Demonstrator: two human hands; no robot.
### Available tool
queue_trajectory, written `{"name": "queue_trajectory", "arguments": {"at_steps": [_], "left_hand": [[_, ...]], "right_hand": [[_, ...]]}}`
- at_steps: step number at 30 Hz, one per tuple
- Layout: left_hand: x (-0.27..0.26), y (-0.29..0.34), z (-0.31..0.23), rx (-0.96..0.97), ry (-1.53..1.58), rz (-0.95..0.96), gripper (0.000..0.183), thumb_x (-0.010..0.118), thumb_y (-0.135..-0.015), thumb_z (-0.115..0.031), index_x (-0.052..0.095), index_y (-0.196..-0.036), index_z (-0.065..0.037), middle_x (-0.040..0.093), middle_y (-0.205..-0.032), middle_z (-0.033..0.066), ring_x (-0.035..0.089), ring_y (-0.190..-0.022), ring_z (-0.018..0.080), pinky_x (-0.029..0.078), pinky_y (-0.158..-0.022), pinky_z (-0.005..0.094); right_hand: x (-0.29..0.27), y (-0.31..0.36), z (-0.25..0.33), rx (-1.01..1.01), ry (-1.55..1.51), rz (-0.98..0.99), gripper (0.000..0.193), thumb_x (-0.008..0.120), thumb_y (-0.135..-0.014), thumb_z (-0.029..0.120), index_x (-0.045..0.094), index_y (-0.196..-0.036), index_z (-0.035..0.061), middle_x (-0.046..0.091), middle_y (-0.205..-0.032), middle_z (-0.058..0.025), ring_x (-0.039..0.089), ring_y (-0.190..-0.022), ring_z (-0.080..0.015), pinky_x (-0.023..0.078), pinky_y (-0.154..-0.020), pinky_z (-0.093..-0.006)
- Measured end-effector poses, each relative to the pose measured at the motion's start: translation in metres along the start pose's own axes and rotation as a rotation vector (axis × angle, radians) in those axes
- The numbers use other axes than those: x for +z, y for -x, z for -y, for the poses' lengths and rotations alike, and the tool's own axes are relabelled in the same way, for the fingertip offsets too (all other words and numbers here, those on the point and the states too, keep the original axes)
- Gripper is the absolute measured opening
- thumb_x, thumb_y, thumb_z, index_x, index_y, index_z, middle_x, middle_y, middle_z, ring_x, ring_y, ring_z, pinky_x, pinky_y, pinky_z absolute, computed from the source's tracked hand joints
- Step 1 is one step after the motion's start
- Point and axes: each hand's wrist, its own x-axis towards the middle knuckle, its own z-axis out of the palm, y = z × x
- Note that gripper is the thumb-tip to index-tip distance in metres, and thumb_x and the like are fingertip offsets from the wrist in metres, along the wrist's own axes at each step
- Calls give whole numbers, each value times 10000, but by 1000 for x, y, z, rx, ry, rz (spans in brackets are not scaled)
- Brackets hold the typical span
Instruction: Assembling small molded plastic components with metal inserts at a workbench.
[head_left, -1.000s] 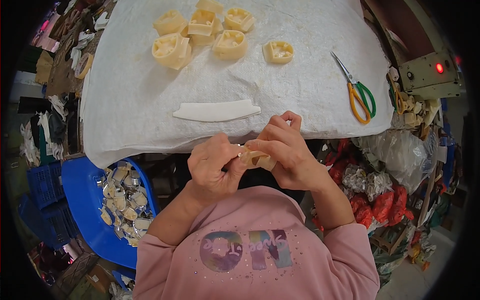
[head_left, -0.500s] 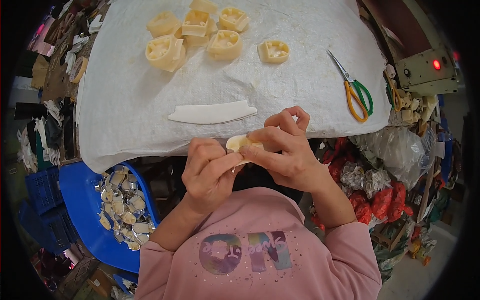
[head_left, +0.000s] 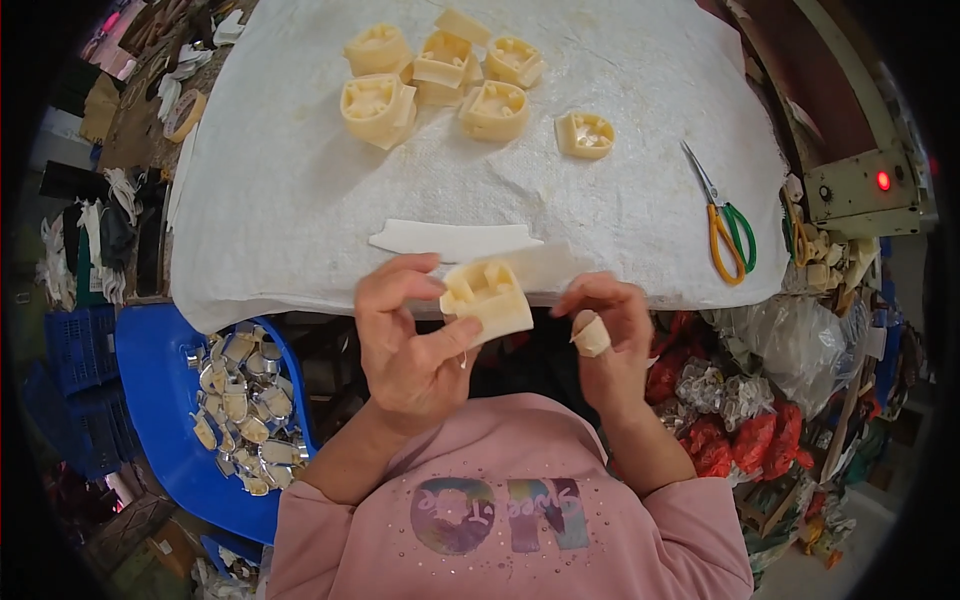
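My left hand point(head_left: 415, 340) grips a pale yellow moulded piece point(head_left: 490, 300) between thumb and fingers. The piece has a hollow side with small posts and a flat, squared side. Just right of it, my right hand point(head_left: 612, 340) is raised with its fingers curled loosely apart and nothing visible between them. A beige wrap point(head_left: 591, 335) covers the tip of its thumb. A blurred whitish strip point(head_left: 545, 264) reaches from behind the piece towards the right fingers; whether it joins the piece I cannot tell. Beyond lies a white curved strip point(head_left: 455, 239) on the table.
Several similar yellow pieces point(head_left: 495, 110) cluster at the far side of the white-covered table point(head_left: 300, 220). Scissors point(head_left: 722, 215) with orange and green handles lie at right. A blue bin point(head_left: 165, 400) at left holds metal-edged parts. Red and clear plastic bags point(head_left: 765, 440) fill the right side.
My hands have drawn apart. The right hand has let go of the yellow piece and moved right; the left hand has turned and lifted the piece. The view has shifted slightly.
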Motion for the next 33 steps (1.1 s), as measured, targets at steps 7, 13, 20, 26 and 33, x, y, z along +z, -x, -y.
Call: {"name": "queue_trajectory", "arguments": {"at_steps": [7,13,20,26,33], "left_hand": [[5,12,-8,-48,277,162,309,666,-692,136,506,-913,-10,561,-1003,173,630,-852,351,543,-731,421],[4,8,-24,-23,331,223,297,635,-689,157,499,-902,1,537,-1028,175,621,-886,344,525,-752,473],[1,6,-38,8,478,351,295,621,-674,169,514,-899,12,516,-1055,165,615,-914,330,488,-804,517],[-2,9,-32,44,333,304,237,613,-692,155,513,-860,22,537,-1023,182,615,-885,329,493,-773,508],[2,12,-19,162,-36,338,156,622,-694,112,498,-765,50,565,-978,215,572,-760,308,500,-676,467]], "right_hand": [[18,7,-8,104,-189,-75,246,505,-958,177,478,-1115,-11,608,-930,-112,598,-785,-135,489,-662,-265],[17,-6,1,200,-184,-127,209,461,-974,185,490,-1042,-10,607,-798,-75,593,-653,-117,493,-560,-244],[18,-18,-1,425,-252,-39,227,498,-957,237,499,-982,12,610,-781,-138,618,-617,-207,523,-581,-315],[8,-13,-5,354,-533,-50,202,468,-966,192,493,-1028,0,613,-941,-138,655,-816,-233,569,-718,-371],[9,10,7,281,-456,-31,224,503,-945,159,530,-1062,-30,581,-1010,-118,602,-924,-192,534,-826,-374]]}}
